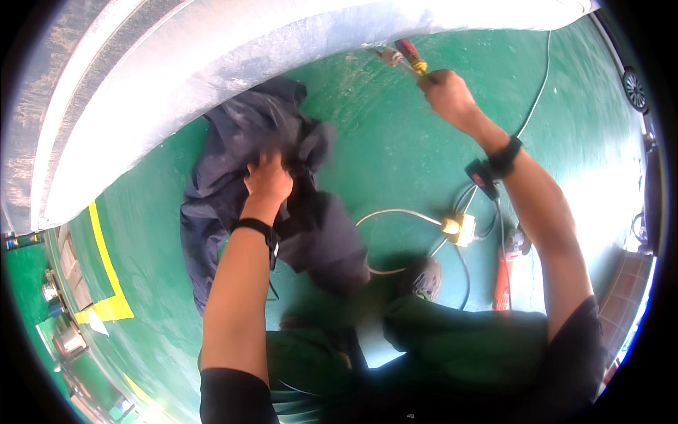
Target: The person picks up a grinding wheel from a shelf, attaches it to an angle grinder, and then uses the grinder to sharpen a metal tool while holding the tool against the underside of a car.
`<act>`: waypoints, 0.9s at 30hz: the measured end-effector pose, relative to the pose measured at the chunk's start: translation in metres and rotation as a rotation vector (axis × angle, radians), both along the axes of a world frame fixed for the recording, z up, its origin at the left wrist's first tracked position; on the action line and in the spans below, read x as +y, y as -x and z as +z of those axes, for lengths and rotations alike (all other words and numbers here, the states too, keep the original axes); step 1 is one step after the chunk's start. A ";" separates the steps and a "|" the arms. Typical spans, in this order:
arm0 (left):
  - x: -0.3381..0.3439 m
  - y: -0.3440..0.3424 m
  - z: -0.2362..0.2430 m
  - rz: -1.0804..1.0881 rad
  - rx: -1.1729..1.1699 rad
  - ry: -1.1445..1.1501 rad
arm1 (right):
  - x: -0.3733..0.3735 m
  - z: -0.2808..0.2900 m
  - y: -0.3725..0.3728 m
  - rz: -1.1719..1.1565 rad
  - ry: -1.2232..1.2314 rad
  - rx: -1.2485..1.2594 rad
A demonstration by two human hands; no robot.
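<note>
My left hand is closed on a crumpled dark blue-grey cloth, pressing into its folds. Its fingertips are blurred. The cloth lies bunched on the green floor, its upper edge beside the pale body panel. Out to the far right, my right hand is curled into a grip at the near end of a tool with a red and yellow handle. A thin metal piece lies alongside that handle and reaches toward the panel's lower edge. The fingers hide part of the tool.
A yellow socket block with several cords lies on the floor at right, near my shoe. Beside it is a red angle grinder. Yellow tape marks the floor at left. A dark car wheel shows at the far right.
</note>
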State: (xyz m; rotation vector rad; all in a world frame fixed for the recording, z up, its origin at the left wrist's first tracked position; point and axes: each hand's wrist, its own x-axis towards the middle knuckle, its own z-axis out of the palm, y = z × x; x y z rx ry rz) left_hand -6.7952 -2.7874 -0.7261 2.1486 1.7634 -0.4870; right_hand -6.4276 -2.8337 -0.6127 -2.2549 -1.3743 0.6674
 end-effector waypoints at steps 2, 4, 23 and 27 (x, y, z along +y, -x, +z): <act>0.023 -0.030 0.006 0.009 -0.065 -0.016 | -0.017 0.025 -0.003 -0.051 -0.008 0.040; 0.044 -0.062 0.005 0.015 -0.200 -0.087 | -0.025 0.041 -0.004 -0.084 -0.018 0.080; 0.044 -0.019 0.025 -0.071 -0.123 -0.215 | 0.014 -0.074 0.034 -0.059 0.040 0.040; 0.038 -0.024 0.026 -0.039 -0.075 -0.201 | 0.017 -0.108 0.015 0.068 0.004 -0.065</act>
